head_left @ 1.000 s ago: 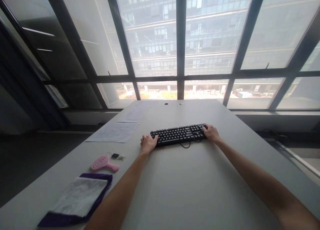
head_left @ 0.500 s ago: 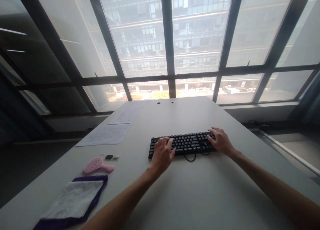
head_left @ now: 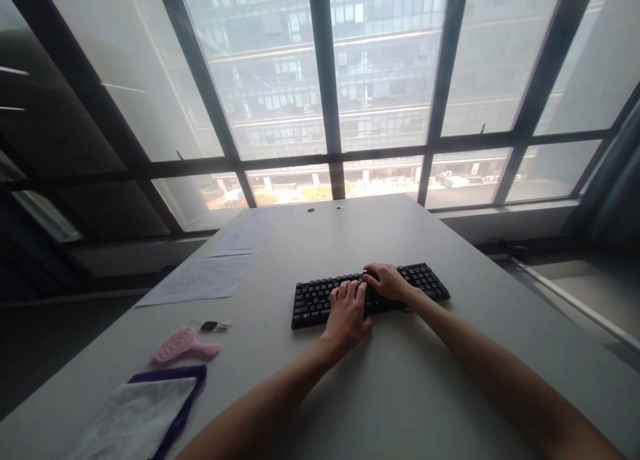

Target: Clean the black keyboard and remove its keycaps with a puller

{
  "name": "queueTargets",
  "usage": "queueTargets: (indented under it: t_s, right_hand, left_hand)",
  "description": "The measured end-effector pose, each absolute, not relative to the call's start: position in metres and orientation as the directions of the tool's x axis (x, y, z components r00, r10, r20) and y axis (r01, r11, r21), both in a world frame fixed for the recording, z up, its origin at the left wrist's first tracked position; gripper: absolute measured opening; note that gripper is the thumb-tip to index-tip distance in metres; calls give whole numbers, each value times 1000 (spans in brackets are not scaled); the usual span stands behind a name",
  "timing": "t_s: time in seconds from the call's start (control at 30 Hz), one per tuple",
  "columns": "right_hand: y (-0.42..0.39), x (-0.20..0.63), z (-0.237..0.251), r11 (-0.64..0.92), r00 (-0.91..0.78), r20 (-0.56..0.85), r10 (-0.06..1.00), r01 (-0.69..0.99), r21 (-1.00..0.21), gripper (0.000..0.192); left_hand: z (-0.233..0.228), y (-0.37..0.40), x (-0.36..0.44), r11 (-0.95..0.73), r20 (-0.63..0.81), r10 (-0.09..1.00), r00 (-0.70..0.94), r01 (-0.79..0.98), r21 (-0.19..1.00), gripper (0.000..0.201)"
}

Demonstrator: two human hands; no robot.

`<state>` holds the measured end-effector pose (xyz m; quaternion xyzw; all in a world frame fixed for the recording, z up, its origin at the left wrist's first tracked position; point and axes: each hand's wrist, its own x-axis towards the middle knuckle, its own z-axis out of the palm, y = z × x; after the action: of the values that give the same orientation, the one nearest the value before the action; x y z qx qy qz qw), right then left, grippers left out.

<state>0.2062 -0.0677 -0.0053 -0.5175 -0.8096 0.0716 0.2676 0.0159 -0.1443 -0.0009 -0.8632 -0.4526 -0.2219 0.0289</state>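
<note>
A black computer keyboard (head_left: 311, 303) lies on the white table, slightly angled, its middle keys covered by my hands. My left hand (head_left: 347, 312) rests over the keys left of centre, fingers spread and pointing away from me, thumb near the front edge. Close beside it, my right hand (head_left: 387, 281) lies across the middle of the keyboard with its fingers stretched to the left, the fingertips nearly meeting the left hand's. Neither hand grasps anything. The number pad at the right end shows uncovered.
On the left of the table (head_left: 400, 393) lie a pink hairbrush (head_left: 185, 346), a black binder clip (head_left: 215, 326), a folded white cloth (head_left: 135, 417) on a purple cloth (head_left: 195, 387), and sheets of paper (head_left: 200, 278). Large windows stand behind the table.
My right hand has moved left from the number pad to the middle of the keyboard. The left hand has shifted a little right along the keys. The view has turned slightly.
</note>
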Motion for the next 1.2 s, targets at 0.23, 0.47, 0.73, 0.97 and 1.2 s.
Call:
queueTargets:
  t_s: [0.23, 0.47, 0.73, 0.97, 1.2]
  right_hand:
    - [-67, 208, -6, 425, -288, 351, 891, 803, -418, 37]
    - [-102, 243, 15, 597, -453, 432, 780, 746, -295, 54]
    - [-150, 302, -3, 539, -475, 297, 828, 820, -193, 97]
    - [-148, 298, -12, 573, -480, 388, 786, 802, -167, 81]
    - [-150, 321, -24, 386, -138, 562, 815, 854, -350, 53]
  left_hand:
    - [2, -145, -18, -637, 397, 727, 560, 767, 83, 62]
    - [14, -137, -64, -512, 404, 817, 411, 840, 181, 53]
    - [10, -74, -87, 11, 126, 990, -61, 931, 366, 64]
    - [-6, -68, -91, -12, 95, 995, -29, 913, 409, 68]
    - [-12, -76, -101, -24, 166, 985, -49, 910, 414, 67]
